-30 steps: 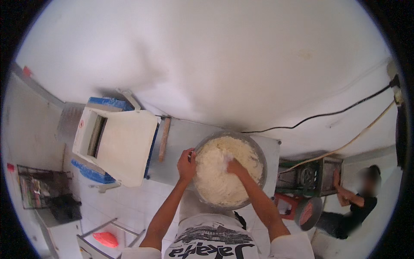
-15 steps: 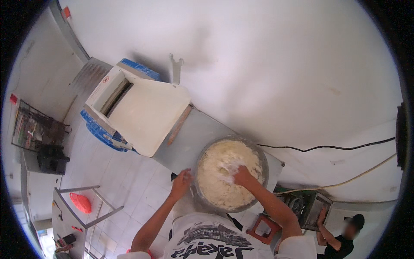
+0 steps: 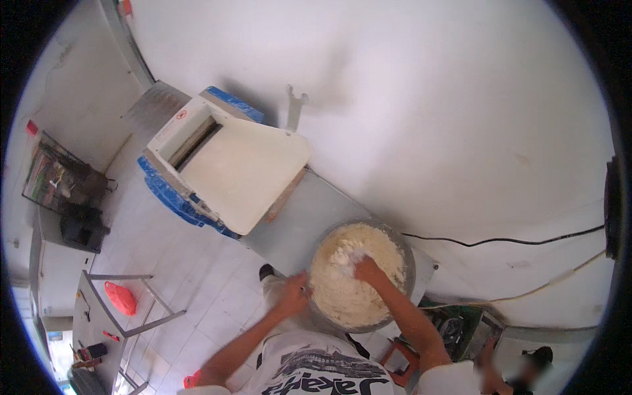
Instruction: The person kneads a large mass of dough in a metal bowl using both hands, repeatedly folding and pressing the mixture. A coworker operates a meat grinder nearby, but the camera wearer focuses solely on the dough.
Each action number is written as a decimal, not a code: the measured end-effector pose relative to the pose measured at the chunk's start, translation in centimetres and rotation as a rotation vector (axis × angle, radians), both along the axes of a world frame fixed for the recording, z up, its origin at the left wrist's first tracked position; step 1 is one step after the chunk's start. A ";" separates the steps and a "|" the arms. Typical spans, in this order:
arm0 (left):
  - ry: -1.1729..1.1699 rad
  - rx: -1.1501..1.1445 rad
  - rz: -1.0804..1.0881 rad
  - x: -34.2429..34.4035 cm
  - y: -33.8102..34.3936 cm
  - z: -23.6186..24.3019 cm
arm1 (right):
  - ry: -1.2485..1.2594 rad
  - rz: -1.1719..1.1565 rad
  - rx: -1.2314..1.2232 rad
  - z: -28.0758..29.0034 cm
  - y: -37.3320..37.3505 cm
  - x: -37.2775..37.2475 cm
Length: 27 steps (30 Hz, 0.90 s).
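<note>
A wide, round grey bowl (image 3: 410,276) stands mouth up near the right end of the table (image 3: 299,210), its rim seeming to reach past the near edge in this view. Inside lies a pale cream, floury mixture (image 3: 349,299), loose and crumbly, its surface rough and uneven. It spreads across most of the bowl, with a whiter, powdery patch toward the upper left and bits clinging to the inner wall
</note>
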<state>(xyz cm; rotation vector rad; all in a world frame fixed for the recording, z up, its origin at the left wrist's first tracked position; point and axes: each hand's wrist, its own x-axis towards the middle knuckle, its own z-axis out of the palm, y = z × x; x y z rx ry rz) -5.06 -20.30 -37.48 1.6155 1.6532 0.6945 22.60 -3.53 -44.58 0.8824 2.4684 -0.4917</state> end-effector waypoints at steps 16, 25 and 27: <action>-0.307 0.046 0.169 -2.2 9.1 3.8 | 0.162 -0.043 0.316 7.3 -2.3 4.0; -0.684 -0.292 0.359 6.4 -3.1 3.1 | -0.365 0.076 0.024 -3.8 10.0 -7.6; -0.647 -0.195 0.315 6.8 -1.5 3.2 | -0.271 -0.015 -0.028 -6.2 11.9 -3.4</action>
